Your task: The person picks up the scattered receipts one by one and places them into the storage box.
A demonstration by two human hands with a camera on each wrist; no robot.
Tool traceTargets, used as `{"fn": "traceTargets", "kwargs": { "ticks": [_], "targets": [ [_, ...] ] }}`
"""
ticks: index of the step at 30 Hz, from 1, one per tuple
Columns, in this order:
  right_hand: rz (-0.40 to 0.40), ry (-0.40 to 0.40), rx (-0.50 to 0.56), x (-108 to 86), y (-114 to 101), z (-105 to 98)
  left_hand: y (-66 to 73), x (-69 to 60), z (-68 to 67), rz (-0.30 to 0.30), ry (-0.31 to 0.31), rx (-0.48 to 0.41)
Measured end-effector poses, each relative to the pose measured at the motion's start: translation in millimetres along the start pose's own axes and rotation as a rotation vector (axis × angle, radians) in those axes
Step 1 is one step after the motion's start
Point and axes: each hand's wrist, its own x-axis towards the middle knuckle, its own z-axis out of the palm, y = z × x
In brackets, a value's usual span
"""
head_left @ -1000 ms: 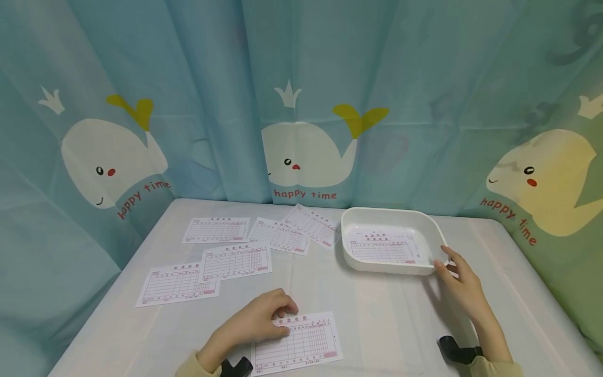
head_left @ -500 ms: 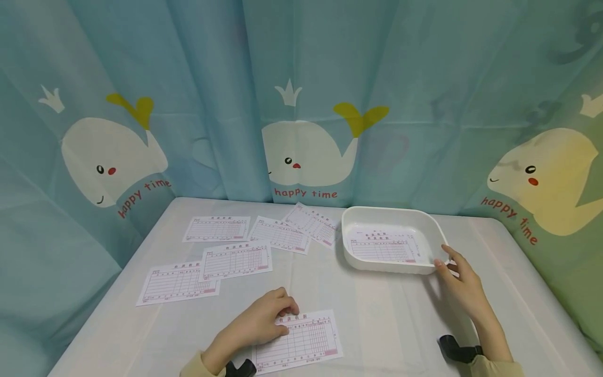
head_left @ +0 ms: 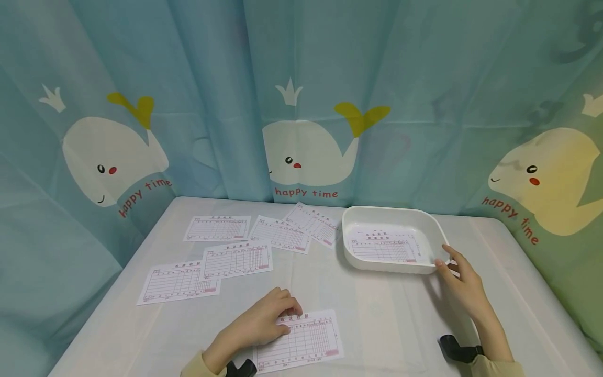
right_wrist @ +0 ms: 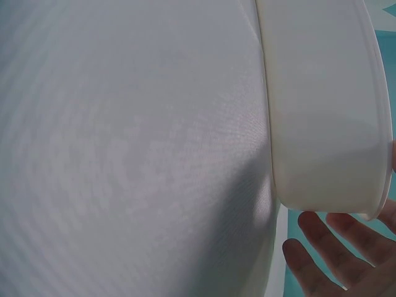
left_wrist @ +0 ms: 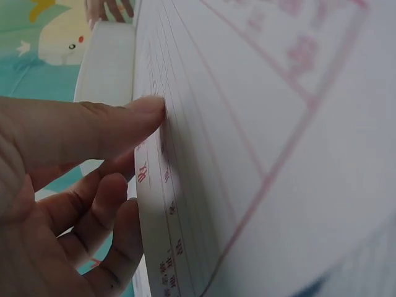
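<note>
Down at seven o'clock on the white table, taking the curtain as twelve, a pale sleeve and a black wrist strap lead to the person's left hand. Its thumb presses the face of a printed slip at six o'clock while the other fingers curl at the paper's far edge, pinching it.

Over at three o'clock, the right hand grips the near right corner of a white tray, thumb and forefinger at the rim; the right wrist view shows further fingers stretched just beside its outer wall.

Beyond the left hand I see a slip at nine o'clock, its right end covered by a second slip. Farther back, a third slip lies at ten, and two overlapping slips run from eleven to twelve. The tray stands near one o'clock, overlapping sheets lying inside it. Behind everything hangs a blue-green curtain printed with white whales and "happy time".
</note>
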Motion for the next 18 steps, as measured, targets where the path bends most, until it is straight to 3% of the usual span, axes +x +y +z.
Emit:
{"fn": "traceTargets", "kwargs": {
  "ticks": [8,18],
  "targets": [
    [0.004,-0.005,0.006,0.8,2.0,0.2,-1.7,0.8,3.1,0.018,0.013,-0.010],
    [0.009,-0.008,0.008,0.7,1.2,0.0,-3.6,1.7,5.2,0.020,-0.025,-0.030]
  ]
}}
